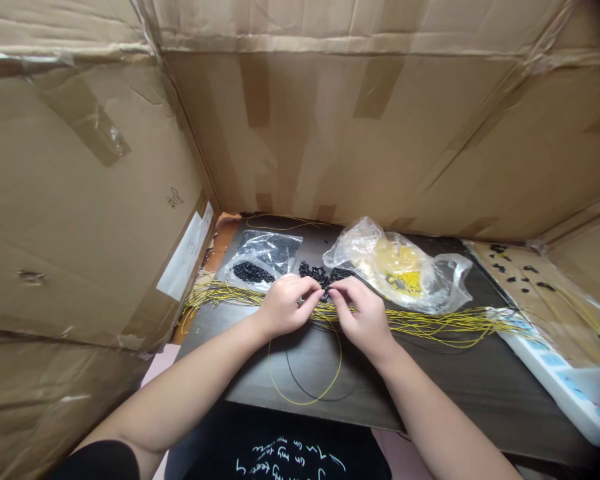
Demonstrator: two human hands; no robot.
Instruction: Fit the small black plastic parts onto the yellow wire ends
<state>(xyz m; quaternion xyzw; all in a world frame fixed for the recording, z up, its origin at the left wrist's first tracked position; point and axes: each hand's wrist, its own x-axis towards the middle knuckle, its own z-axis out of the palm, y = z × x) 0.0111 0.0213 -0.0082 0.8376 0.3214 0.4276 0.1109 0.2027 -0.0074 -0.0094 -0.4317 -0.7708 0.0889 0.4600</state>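
My left hand (pixel 285 307) and my right hand (pixel 363 313) meet above a dark wooden board (pixel 380 393), their fingertips pinching a small black part, mostly hidden by the fingers. Under both wrists runs a loose bundle of thin yellow wires (pixel 430 325). A heap of small black parts (pixel 320 275) lies just beyond my fingertips. To its left is a clear bag of black parts (pixel 263 260), and to its right a clear plastic bag (pixel 397 270) holding yellow wire. A yellow wire loop (pixel 305 380) and a black wire loop (pixel 310 380) lie below my hands.
Taped cardboard walls (pixel 330 127) rise at the left and back of the board. To the right, a white power strip (pixel 550 363) lies beside a cardboard sheet (pixel 545 287) scattered with black parts. My dark printed shirt (pixel 290 453) shows at the bottom.
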